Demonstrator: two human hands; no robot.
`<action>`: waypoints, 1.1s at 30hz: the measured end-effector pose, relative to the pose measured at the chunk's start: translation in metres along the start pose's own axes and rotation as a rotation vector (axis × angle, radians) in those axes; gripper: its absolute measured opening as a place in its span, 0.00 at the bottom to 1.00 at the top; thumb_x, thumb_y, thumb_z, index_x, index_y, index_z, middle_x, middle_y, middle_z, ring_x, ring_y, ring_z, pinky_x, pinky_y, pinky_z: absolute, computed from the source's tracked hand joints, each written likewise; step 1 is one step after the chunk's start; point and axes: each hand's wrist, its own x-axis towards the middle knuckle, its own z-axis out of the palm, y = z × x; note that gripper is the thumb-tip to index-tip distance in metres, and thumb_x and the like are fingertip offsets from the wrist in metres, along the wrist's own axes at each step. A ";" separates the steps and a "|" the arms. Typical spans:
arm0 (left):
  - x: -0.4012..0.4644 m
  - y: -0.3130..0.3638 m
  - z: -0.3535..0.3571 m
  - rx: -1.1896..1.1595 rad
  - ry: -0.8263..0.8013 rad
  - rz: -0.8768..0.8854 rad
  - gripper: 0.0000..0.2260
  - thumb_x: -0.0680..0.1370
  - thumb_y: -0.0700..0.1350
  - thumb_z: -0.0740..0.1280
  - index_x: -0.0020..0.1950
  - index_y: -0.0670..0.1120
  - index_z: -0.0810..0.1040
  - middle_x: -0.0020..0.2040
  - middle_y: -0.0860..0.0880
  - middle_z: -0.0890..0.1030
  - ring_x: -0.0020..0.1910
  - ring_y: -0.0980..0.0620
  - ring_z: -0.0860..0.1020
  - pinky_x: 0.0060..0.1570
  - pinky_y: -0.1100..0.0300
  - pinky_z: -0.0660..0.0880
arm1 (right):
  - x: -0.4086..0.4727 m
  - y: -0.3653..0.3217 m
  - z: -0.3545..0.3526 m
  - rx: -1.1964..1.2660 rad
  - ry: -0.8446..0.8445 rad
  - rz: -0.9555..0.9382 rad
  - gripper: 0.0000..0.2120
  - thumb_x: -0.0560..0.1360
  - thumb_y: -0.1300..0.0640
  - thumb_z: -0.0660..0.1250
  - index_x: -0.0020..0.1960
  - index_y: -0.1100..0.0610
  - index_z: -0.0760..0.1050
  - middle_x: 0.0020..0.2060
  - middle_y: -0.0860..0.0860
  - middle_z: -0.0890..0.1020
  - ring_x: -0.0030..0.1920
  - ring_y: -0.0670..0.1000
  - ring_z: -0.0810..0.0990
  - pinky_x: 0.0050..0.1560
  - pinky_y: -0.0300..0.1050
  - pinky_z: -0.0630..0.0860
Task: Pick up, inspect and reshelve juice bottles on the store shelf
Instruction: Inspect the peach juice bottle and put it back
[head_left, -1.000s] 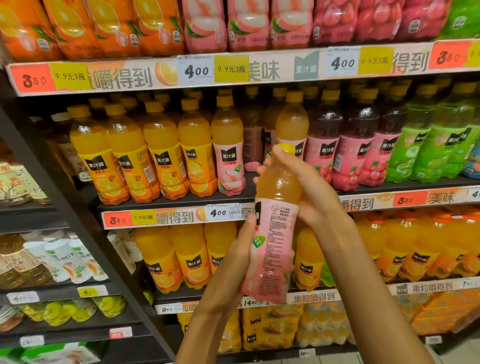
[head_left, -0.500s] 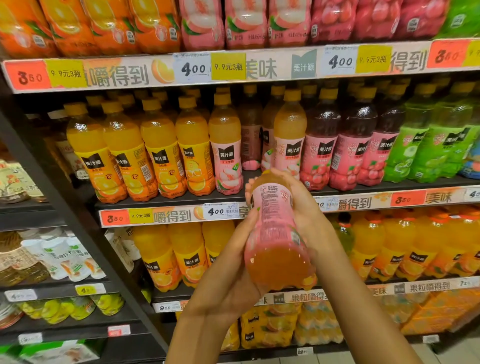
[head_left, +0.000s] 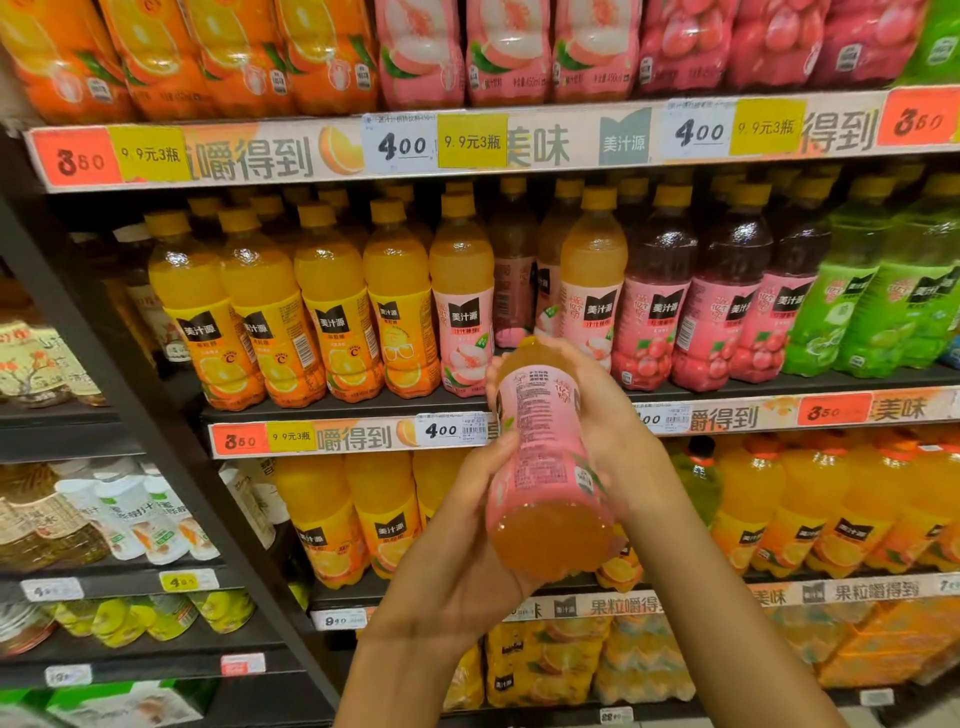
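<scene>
I hold a peach juice bottle (head_left: 545, 467) with a pink label in front of the shelf, tipped so its base points toward me and its cap end faces the shelf. My left hand (head_left: 467, 525) cups its lower left side, thumb on the label. My right hand (head_left: 613, 431) wraps the upper part from the right and behind. The middle shelf (head_left: 353, 436) carries a row of upright bottles, and a gap shows behind two pink-labelled peach bottles (head_left: 465, 322).
Orange juice bottles (head_left: 270, 322) stand at the left of the middle shelf, dark red ones (head_left: 670, 312) and green ones (head_left: 883, 306) at the right. Multipacks fill the top shelf (head_left: 519, 140). Larger orange bottles (head_left: 810, 509) stand below. A dark upright (head_left: 130, 395) separates another shelving bay at the left.
The bottle went from upright to tipped over, base toward me, and stays so. My hands shifted with it; the view moved slightly closer.
</scene>
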 end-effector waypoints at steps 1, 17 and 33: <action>0.002 -0.001 -0.001 -0.011 0.017 0.025 0.34 0.65 0.55 0.71 0.66 0.38 0.73 0.49 0.36 0.81 0.42 0.40 0.82 0.40 0.50 0.80 | 0.003 -0.002 0.001 0.027 -0.016 0.014 0.11 0.77 0.53 0.64 0.50 0.61 0.76 0.41 0.58 0.79 0.43 0.55 0.77 0.50 0.48 0.75; 0.020 -0.005 -0.029 0.825 0.141 0.285 0.22 0.65 0.57 0.72 0.58 0.54 0.75 0.48 0.50 0.84 0.45 0.54 0.83 0.40 0.67 0.77 | -0.028 -0.026 0.003 -0.389 -0.178 -0.539 0.10 0.69 0.55 0.72 0.50 0.55 0.80 0.46 0.56 0.85 0.47 0.56 0.84 0.44 0.47 0.81; 0.044 -0.005 -0.044 0.866 0.320 0.665 0.28 0.65 0.42 0.74 0.63 0.39 0.73 0.56 0.42 0.80 0.56 0.47 0.79 0.52 0.55 0.78 | -0.068 -0.014 0.004 -0.836 -0.661 -0.718 0.20 0.65 0.69 0.74 0.54 0.55 0.76 0.56 0.57 0.77 0.61 0.53 0.75 0.60 0.45 0.69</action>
